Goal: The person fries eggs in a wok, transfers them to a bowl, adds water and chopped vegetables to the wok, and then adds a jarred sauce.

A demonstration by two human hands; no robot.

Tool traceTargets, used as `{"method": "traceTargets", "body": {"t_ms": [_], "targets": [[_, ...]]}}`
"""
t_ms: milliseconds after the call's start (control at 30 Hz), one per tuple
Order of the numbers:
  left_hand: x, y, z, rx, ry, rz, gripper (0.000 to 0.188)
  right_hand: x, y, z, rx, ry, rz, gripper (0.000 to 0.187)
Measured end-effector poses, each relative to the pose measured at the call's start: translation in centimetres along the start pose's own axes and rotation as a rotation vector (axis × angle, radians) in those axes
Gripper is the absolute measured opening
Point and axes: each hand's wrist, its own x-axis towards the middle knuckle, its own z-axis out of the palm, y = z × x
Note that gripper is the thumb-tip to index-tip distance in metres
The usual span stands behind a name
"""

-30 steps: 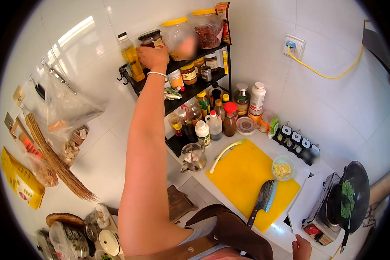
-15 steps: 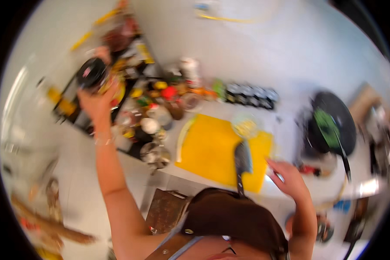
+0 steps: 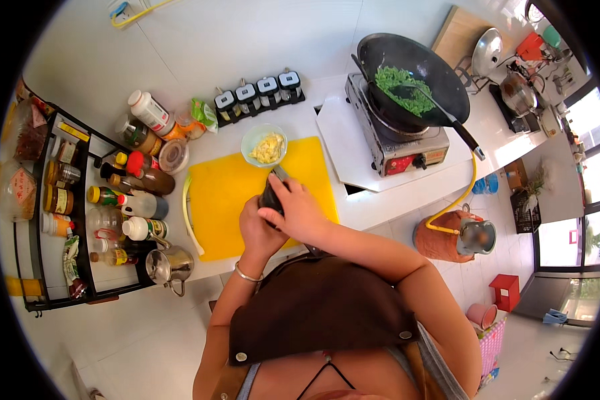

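In front of my apron, both hands are closed around a black-lidded jar (image 3: 271,199), whose body is mostly hidden. My left hand (image 3: 260,233) wraps its near side, and my right hand (image 3: 300,212) grips the black lid from the right. Below them lies a yellow cutting board (image 3: 223,190). The tip of a knife (image 3: 279,173) shows past my right fingers; its blade is mostly covered. At the board's far edge stands a glass bowl (image 3: 248,148) of pale yellow chopped food (image 3: 269,148). A long pale green stalk (image 3: 189,217) lies along the board's left edge.
A black wok (image 3: 447,73) with chopped greens (image 3: 407,93) and a ladle sits on a portable gas stove (image 3: 407,155) at right. Four-part spice rack (image 3: 260,100) stands behind the board. Bottles (image 3: 157,180), a metal pot (image 3: 170,265) and a black shelf (image 3: 87,220) crowd the left.
My left hand has brought the black-lidded jar from the shelf to above the cutting board. My right hand has moved left onto the lid. The view has swung right.
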Motion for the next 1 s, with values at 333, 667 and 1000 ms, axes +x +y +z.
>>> {"method": "traceTargets", "body": {"t_ms": [333, 667, 1000], "targets": [[-0.4, -1.3, 3.3, -0.204, -0.28, -0.061, 0.072, -1.5, 5.0, 1.8, 0.075, 0.314, -0.102, 0.056], [-0.5, -3.5, 3.4, -0.211, -0.331, -0.091, 0.062, -0.8, 5.1, 3.8, 0.133, 0.25, -0.059, 0.046], [-2.9, -8.0, 4.7, -0.058, -0.034, 0.044, 0.048, 1.6, 3.7, 9.4, 0.009, 0.339, 0.002, 0.031]]}}
